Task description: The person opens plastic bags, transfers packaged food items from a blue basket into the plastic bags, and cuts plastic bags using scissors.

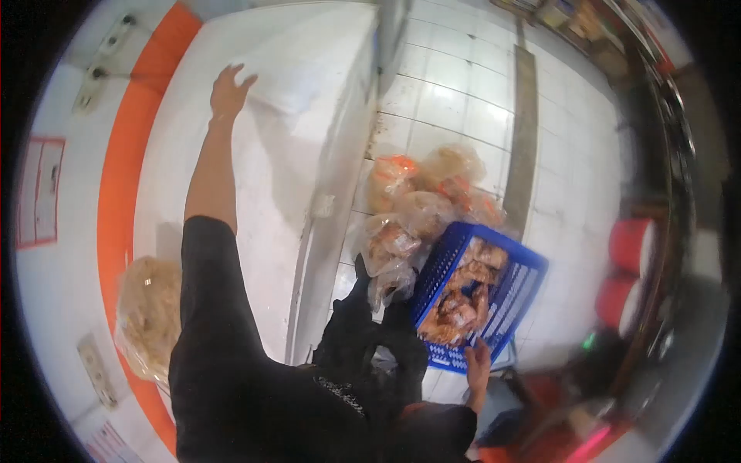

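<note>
My left hand reaches out over the white top of a large chest, which looks like a chest freezer. Its fingers are spread and nothing is in them. Low on the right, my right hand has its fingers on the near rim of a blue plastic basket. Inside the basket lie several brownish pieces of food, perhaps meat, some looking wrapped in plastic. Clear plastic bags of similar food sit on the floor just beyond the basket.
A full clear bag rests at the chest's left side, by the orange wall stripe. White floor tiles run along the right, crossed by a grey strip. Red round containers stand farther right.
</note>
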`<state>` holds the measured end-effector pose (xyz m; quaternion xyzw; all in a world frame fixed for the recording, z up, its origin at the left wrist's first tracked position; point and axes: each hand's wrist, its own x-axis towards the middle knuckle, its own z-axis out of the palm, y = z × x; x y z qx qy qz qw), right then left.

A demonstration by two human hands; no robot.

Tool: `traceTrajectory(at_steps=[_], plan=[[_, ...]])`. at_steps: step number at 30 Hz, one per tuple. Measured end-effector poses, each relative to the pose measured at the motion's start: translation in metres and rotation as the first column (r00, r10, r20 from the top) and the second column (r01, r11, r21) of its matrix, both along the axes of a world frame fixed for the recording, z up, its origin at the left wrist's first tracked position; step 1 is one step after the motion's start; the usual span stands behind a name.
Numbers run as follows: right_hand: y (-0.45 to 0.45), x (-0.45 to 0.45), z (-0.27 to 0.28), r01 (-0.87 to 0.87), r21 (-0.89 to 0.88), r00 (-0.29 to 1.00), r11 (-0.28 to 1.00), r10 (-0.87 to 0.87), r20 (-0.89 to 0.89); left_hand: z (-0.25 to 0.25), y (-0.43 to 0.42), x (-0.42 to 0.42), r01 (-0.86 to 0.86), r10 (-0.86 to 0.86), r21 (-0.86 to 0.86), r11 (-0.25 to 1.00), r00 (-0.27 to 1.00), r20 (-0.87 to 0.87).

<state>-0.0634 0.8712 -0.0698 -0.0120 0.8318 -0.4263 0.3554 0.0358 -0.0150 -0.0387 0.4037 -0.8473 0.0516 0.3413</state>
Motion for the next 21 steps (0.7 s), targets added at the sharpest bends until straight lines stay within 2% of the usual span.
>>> traceTrajectory(at_steps=[1, 2, 3, 4, 5, 6, 7, 8, 9, 10, 12, 15, 16, 17, 18, 20, 21], plan=[[0.001, 0.003, 0.004, -0.002, 0.016, 1.000, 1.000, 0.002, 0.014, -0.041, -0.015, 0.017, 0.116, -0.094, -0.092, 0.989, 0.972, 0.214], [0.002, 0.012, 0.012, 0.013, 0.043, 1.000, 0.999, -0.014, 0.027, -0.079, -0.022, 0.031, 0.266, -0.180, -0.159, 0.951, 0.892, 0.415], [0.001, 0.020, 0.022, -0.031, 0.104, 0.999, 0.994, 0.034, -0.025, -0.103, -0.018, 0.030, 0.207, -0.222, 0.082, 0.975, 0.890, 0.398], [-0.001, 0.026, 0.033, -0.070, 0.177, 0.995, 0.982, 0.082, -0.064, -0.110, -0.003, 0.025, -0.007, -0.034, 0.148, 0.989, 0.962, 0.271], [-0.002, 0.035, 0.041, -0.014, 0.162, 0.996, 0.987, 0.028, -0.083, -0.040, 0.053, -0.009, -0.313, 0.185, 0.312, 0.897, 0.907, 0.379], [-0.002, 0.042, 0.049, 0.032, 0.142, 0.994, 0.989, -0.016, -0.106, -0.051, 0.035, -0.006, -0.258, 0.162, 0.188, 0.948, 0.897, 0.410], [-0.002, 0.046, 0.061, 0.064, 0.174, 0.996, 0.983, -0.053, -0.067, -0.052, 0.003, 0.008, -0.201, 0.023, 0.253, 0.946, 0.822, 0.569], [0.000, 0.052, 0.073, 0.089, 0.198, 0.996, 0.976, -0.085, -0.024, -0.059, -0.037, 0.022, -0.101, -0.034, 0.228, 0.969, 0.852, 0.523], [0.005, 0.060, 0.082, 0.107, 0.231, 0.994, 0.967, -0.099, -0.044, -0.013, -0.015, 0.007, -0.253, 0.129, 0.243, 0.937, 0.892, 0.434], [0.011, 0.066, 0.087, 0.115, 0.256, 0.993, 0.960, -0.102, -0.065, -0.001, -0.053, 0.016, -0.090, -0.008, 0.263, 0.961, 0.937, 0.350], [0.031, 0.082, 0.081, 0.153, 0.281, 0.986, 0.947, -0.130, -0.101, 0.046, -0.098, 0.020, -0.134, 0.062, 0.241, 0.961, 0.957, 0.283], [0.033, 0.091, 0.083, 0.224, 0.307, 0.972, 0.925, -0.191, -0.134, 0.118, -0.143, 0.034, 0.031, -0.098, 0.291, 0.956, 0.971, 0.219], [0.039, 0.093, 0.074, 0.201, 0.313, 0.975, 0.928, -0.159, -0.152, 0.153, -0.119, 0.024, -0.165, 0.047, 0.252, 0.954, 0.907, 0.418], [0.039, 0.091, 0.073, 0.178, 0.264, 0.975, 0.948, -0.134, -0.179, 0.163, -0.125, 0.034, -0.039, -0.071, 0.212, 0.977, 0.870, 0.487], [0.040, 0.088, 0.073, 0.140, 0.215, 0.975, 0.966, -0.097, -0.201, 0.175, -0.129, 0.038, -0.029, -0.011, 0.079, 0.996, 0.887, 0.462], [0.023, 0.077, 0.088, 0.131, 0.177, 0.986, 0.975, -0.110, -0.125, 0.198, -0.135, 0.047, -0.045, 0.115, -0.189, 0.981, 0.920, 0.376], [0.043, 0.077, 0.066, 0.109, 0.078, 0.982, 0.991, -0.095, -0.162, 0.262, -0.058, 0.026, -0.106, 0.082, 0.109, 0.988, 0.976, 0.203]])
